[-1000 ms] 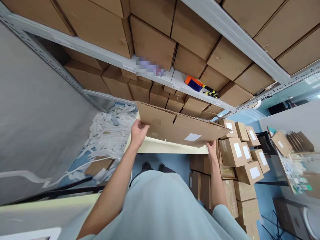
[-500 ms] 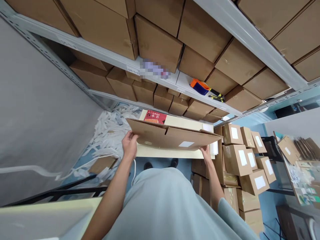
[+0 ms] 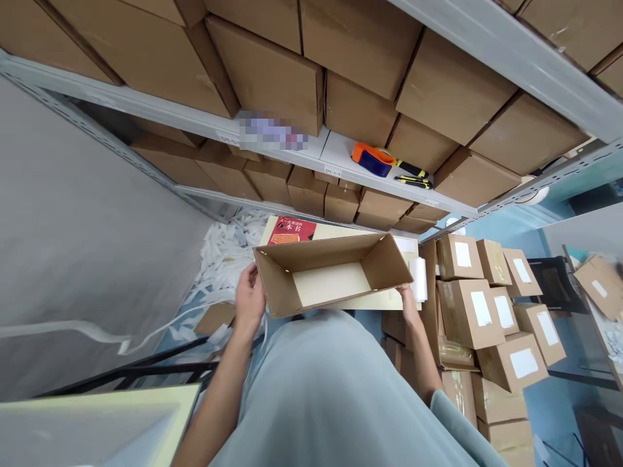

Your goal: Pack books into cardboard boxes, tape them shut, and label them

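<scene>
On our far left, a big heap of white paper strips [image 3: 221, 246] lies on the floor by the gray wall [image 3: 97, 194]. Next comes our left hand [image 3: 250, 298], with its fingers bent round the left end of the brown cardboard box [image 3: 331, 259]. On the pale yellow tabletop [image 3: 384, 300], a red book [image 3: 298, 230] lies just behind the box. We have the box in front of us, over the tabletop and open at the top, and we see pale yellow through its bottom. Above, an orange and blue tool [image 3: 372, 160] sits on the shelf [image 3: 335, 150]. Our right hand [image 3: 409, 303] pinches the box's near right corner, though we cannot see all its fingers. Just beside that hand is a white roll [image 3: 418, 280]. Farther right, we see a pile of boxes [image 3: 470, 314] with white labels.
</scene>
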Demonstrator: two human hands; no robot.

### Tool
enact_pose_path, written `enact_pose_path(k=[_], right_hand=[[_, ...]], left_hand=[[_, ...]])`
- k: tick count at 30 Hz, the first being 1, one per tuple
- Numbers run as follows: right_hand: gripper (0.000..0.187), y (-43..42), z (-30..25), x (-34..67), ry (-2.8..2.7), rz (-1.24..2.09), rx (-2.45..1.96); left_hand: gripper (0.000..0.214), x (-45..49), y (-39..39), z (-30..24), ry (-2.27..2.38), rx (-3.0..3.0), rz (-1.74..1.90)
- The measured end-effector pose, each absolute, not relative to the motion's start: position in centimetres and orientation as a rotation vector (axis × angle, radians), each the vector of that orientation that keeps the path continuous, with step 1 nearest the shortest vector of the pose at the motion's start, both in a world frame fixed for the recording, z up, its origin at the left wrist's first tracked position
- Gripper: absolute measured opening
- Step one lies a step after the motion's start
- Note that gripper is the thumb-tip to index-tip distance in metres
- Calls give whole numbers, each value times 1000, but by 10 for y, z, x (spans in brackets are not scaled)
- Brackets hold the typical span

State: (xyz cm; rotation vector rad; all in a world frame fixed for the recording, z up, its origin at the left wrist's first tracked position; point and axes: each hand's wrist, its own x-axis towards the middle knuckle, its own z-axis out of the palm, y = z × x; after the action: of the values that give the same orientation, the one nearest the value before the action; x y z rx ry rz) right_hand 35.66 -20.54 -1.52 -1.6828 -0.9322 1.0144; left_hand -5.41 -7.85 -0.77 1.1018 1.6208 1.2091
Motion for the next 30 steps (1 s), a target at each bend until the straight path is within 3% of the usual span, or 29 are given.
enact_pose_path(k=[6,10,15,22,30], right_hand=[[63,-195,75,383,-1202,849,-1748],[50,-169,107,382,-1322,817,-1928],[39,-173,133,377,-1471,547,-2046],[33,-192,139,362,-1508,360,-2223],[46,-190,124,356,-1655,313,-2343]], left_hand=[[60,-48,-114,71,1896,1278,756],[51,-33,-121,100,1965,1455,514],[44,-26,-111,124,1773,1861,519],[41,-18,-74,114,1602,2078,405],[63,-3,-76,98,1608,2243,221]])
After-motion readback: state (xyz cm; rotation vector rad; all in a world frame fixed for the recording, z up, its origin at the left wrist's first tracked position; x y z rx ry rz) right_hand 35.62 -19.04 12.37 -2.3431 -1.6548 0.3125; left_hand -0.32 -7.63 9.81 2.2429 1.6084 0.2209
